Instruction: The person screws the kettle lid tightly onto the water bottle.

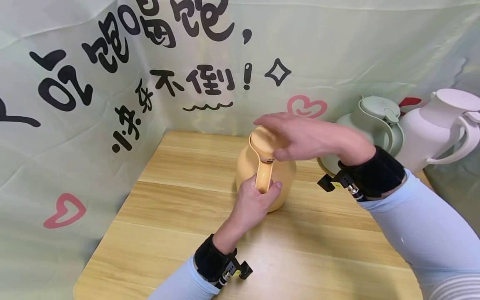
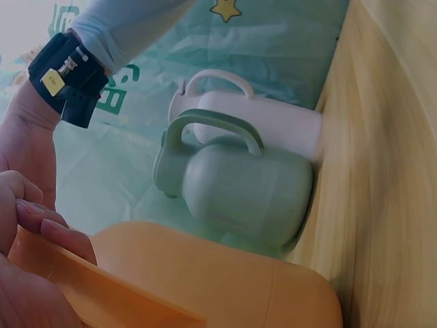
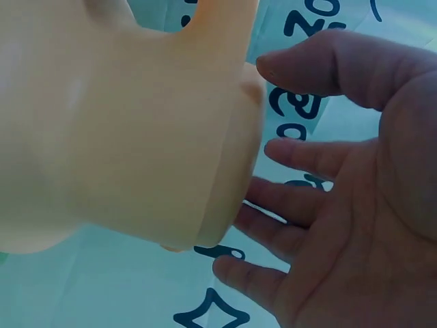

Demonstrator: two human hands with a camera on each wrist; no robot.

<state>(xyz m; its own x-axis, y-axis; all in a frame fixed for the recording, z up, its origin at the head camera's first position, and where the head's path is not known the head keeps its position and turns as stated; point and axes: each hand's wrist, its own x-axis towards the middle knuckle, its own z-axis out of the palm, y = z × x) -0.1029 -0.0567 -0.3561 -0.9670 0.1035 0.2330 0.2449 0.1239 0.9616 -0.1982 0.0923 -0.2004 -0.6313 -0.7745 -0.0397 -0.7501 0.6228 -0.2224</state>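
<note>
On the bench [image 1: 180, 233], my two hands at the yellow jug [image 1: 249, 166].
My left hand [image 1: 255, 200] curls its fingers round the handle [image 1: 263, 177]; my right hand [image 1: 303, 137] hovers flat over the lid, fingers straight, holding nothing. Green jug [image 1: 375, 125] and white jug [image 1: 438, 129] stand behind.

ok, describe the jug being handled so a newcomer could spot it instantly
On the wooden table, three jugs stand near the printed backdrop. It is the yellow jug nearest the middle, left of the green jug and white jug. It alone is yellow and in hand: the left hand holds its handle and the right hand is open over its lid.
</note>
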